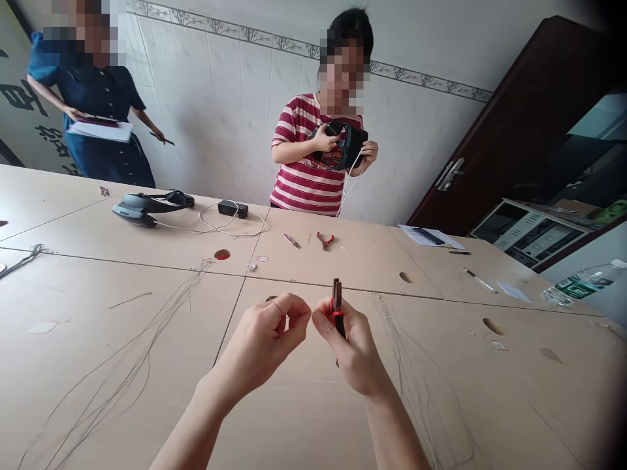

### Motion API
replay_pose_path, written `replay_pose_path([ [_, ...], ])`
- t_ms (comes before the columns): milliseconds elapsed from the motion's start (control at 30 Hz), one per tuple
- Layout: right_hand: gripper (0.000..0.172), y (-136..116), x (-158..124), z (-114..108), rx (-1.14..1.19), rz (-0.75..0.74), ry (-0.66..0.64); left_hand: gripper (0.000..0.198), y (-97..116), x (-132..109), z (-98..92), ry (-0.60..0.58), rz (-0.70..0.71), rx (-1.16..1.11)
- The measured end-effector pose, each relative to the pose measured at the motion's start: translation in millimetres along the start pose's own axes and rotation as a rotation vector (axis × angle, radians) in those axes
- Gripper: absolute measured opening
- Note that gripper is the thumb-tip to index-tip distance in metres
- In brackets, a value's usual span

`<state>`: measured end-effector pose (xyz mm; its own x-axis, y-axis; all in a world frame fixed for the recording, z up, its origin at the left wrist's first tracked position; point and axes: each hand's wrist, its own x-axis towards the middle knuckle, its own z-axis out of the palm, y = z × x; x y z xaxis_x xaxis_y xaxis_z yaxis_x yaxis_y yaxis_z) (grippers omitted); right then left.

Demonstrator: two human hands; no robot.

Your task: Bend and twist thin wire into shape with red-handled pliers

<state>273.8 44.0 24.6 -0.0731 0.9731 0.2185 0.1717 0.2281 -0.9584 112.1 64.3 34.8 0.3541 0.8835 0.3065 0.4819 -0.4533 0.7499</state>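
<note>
My left hand (pixel 267 336) is closed, thumb and fingertips pinched together on something too small to make out. Close beside it, my right hand (pixel 355 352) is wrapped round a pair of pliers (pixel 337 307) with red and black handles, jaws pointing up. The thumb and forefinger of that hand also pinch near the left fingertips. Both hands are above the table's middle. Thin wire strands (pixel 147 326) lie in a loose bundle to the left. Another bundle of thin strands (pixel 406 352) runs past my right forearm.
Farther back lie red-handled pliers (pixel 324 241), tweezers (pixel 292 241), and a headset (pixel 151 205) cabled to a black box (pixel 232 209). A plastic bottle (pixel 585 284) and a pen (pixel 480 279) are at right. Two people stand across the table (pixel 304 418), one holding another headset (pixel 345 147).
</note>
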Motion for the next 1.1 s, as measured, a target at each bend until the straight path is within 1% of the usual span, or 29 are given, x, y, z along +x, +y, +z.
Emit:
replay_pose_path([
  [100,0.031,1,0,0,-0.008,-0.006,-0.005,0.015,0,0,0.4,0.008,0.010,-0.018],
  [200,0.029,2,0,0,-0.012,-0.024,-0.010,0.017,-1,-1,1.2,-0.013,-0.002,-0.081],
  [333,0.026,3,-2,0,-0.024,-0.084,-0.024,0.020,-1,-2,0.7,-0.049,-0.045,-0.211],
  [467,0.023,2,-2,-1,-0.095,-0.145,-0.017,0.022,-1,-2,-1.8,-0.085,-0.087,-0.304],
  [633,0.021,3,0,-3,-0.185,-0.188,0.003,0.021,-2,-2,-4.2,-0.122,-0.124,-0.326],
  [800,0.013,2,0,-8,-0.108,-0.179,-0.066,0.022,-2,-1,-6.0,-0.107,-0.106,-0.336],
  [967,0.020,2,0,-10,-0.081,-0.168,-0.073,0.021,-2,-1,-5.1,-0.120,-0.092,-0.343],
  [1100,0.019,2,0,-10,-0.131,-0.160,-0.068,0.022,-3,-1,-4.1,-0.124,-0.097,-0.339],
])
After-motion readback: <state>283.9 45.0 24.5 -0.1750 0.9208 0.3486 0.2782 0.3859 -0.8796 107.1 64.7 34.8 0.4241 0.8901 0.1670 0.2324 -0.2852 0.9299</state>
